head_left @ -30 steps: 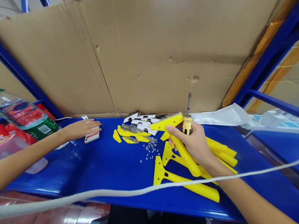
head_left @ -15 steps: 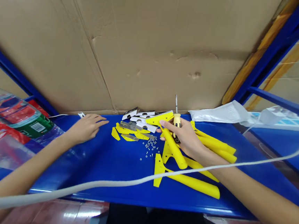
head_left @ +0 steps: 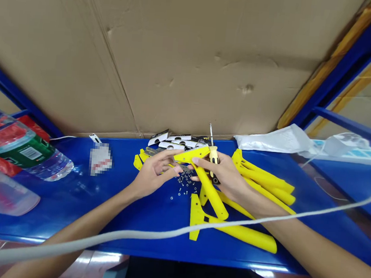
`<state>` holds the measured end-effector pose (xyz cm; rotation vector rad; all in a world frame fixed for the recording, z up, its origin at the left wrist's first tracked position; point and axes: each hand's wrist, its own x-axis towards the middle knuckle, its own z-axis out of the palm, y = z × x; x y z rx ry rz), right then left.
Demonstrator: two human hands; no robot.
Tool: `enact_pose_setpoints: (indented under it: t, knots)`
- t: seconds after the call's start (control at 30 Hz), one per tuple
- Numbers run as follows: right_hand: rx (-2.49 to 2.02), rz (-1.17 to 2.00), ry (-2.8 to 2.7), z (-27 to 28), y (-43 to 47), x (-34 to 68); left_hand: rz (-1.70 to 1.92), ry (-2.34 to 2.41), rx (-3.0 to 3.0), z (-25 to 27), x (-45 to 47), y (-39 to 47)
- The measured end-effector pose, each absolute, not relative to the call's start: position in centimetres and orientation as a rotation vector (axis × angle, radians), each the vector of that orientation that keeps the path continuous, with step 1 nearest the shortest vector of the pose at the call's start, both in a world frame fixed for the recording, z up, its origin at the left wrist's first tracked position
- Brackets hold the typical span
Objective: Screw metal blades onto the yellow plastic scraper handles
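My right hand [head_left: 229,173] is closed around a yellow plastic scraper handle [head_left: 211,193] and a screwdriver [head_left: 214,156] with its shaft pointing up. The scraper's wide head [head_left: 192,155] has small holes and points left. Close to that head's left end is my left hand [head_left: 153,173], thumb and fingers apart; whether its fingertips touch the head I cannot tell. Yellow flat pieces [head_left: 137,162] lie partly hidden behind it. Small screws and nuts [head_left: 186,184] are scattered below the scraper head. Another yellow scraper handle [head_left: 242,235] lies in front.
Black-and-white packets [head_left: 175,142] lie against the cardboard [head_left: 185,69]. More yellow handles [head_left: 266,178] rest at right, near a white bag [head_left: 276,140]. A large bottle [head_left: 31,151] and a clear plastic container [head_left: 5,192] lie left. A white cable [head_left: 151,233] crosses the view in front.
My left hand has moved right, from the table's left side to the scraper head, uncovering a small blurred white object. My right hand keeps hold of the scraper handle and screwdriver.
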<state>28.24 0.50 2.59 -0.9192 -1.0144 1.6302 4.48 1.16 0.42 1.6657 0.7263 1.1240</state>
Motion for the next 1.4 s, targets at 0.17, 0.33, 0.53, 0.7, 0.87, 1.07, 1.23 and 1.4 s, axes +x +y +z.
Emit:
enact_pose_setpoints:
  t: [0.17, 0.33, 0.53, 0.7, 0.87, 1.07, 1.23, 1.4]
  knots:
    - [-0.922, 1.646, -1.063, 2.0, 0.2, 28.0, 1.204, 0.826, 1.644, 0.3, 4.6, 0.0]
    - [-0.971, 1.620, -1.060, 2.3, -0.3, 27.7, 1.231, 0.816, 1.591, 0.2, 4.9, -0.5]
    - [-0.963, 1.595, -1.147, 1.8, -0.2, 27.7, 1.276, 0.876, 1.600, 0.4, 5.2, -0.4]
    - [-1.045, 1.513, -1.200, 2.0, -0.4, 27.7, 1.260, 0.975, 1.550, 1.0, 5.5, -0.4]
    - [-1.063, 1.513, -1.216, 2.9, -0.8, 27.7, 1.214, 0.973, 1.434, 1.2, 5.7, -0.3]
    - [-1.069, 1.539, -1.267, 3.7, -1.1, 27.6, 1.164, 0.965, 1.353, 0.8, 5.4, 0.0]
    - [-1.078, 1.572, -1.301, 3.5, -0.9, 27.6, 1.137, 0.961, 1.297, 1.0, 5.3, 0.0]
    - [-1.104, 1.574, -1.285, 3.1, -0.5, 27.6, 1.071, 0.998, 1.285, 1.3, 5.1, 0.1]
